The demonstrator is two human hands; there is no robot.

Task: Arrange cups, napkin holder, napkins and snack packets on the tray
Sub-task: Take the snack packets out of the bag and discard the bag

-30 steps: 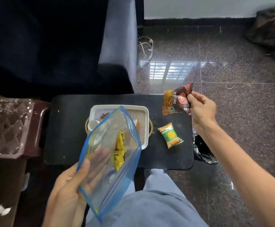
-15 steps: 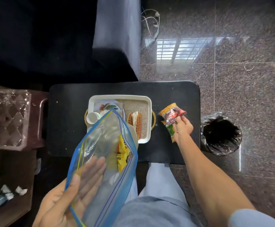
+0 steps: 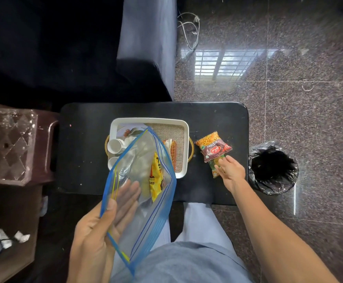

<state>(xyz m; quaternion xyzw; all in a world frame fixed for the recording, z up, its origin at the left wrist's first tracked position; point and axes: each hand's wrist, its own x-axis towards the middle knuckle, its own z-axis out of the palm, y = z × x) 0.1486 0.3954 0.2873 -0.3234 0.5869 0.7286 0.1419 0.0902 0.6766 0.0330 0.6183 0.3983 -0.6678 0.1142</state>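
Two hands are busy over a black table (image 3: 88, 139). It is the biggest thing, and it stands on a shiny stone floor (image 3: 309, 99). A dark sofa (image 3: 64, 48) is behind it.

Next in size is a clear zip bag (image 3: 144, 201) with blue edges. The left hand (image 3: 97, 233) holds it up by its edge, thumb on top and fingers spread flat behind the plastic. The bag hangs open in front of the tray and hides part of it. A yellow packet (image 3: 156, 176) is inside the bag.

A bin (image 3: 272, 168) with a black liner stands on the floor, just right of the table.

A white tray (image 3: 183, 127) sits in the middle of the table. It has a woven mat inside and gold handles at the sides. Two white cups (image 3: 115, 145) are at its left side, one behind the other. A plate with a picture on it lies at the back left. A napkin holder (image 3: 171, 146) with napkins peeks out from behind the bag.

The right hand (image 3: 230, 170) lies flat on the table, right of the tray, fingers loose and not gripping. Its fingertips rest on a green packet (image 3: 215, 166). A red and orange packet (image 3: 213, 146) lies on the table just behind it, lapping over the green one.
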